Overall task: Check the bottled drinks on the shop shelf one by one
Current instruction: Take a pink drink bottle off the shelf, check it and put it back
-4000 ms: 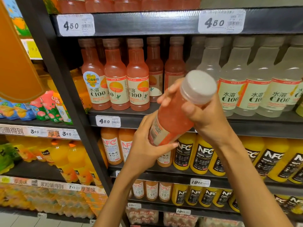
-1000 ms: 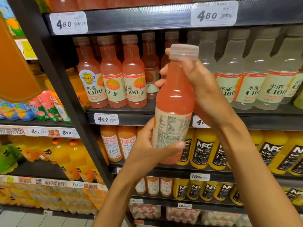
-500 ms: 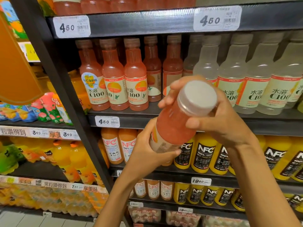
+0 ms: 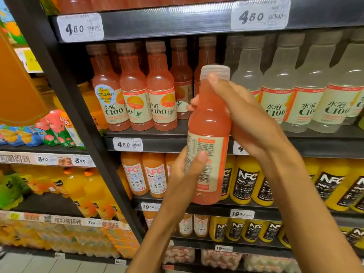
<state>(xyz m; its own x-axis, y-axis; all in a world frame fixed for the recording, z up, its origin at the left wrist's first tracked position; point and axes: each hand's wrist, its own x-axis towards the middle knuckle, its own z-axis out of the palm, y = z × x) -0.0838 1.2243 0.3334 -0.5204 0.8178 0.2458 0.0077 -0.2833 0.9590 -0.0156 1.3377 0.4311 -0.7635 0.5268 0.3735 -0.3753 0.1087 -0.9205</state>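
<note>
While both hands grip, pink bottle (image 4: 208, 119) upright, cap up.

Price tags (image 4: 127, 144), snack packets (image 4: 57, 131)

Single head-worn view

The shop shelf (image 4: 197, 22) is faced from close range, looked at forward and slightly downward.

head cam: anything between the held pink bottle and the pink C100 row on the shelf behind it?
Nothing, in the head view. The held pink bottle, gripped by the left hand and right hand, stands in open air in front of the pink C100 row.
</note>
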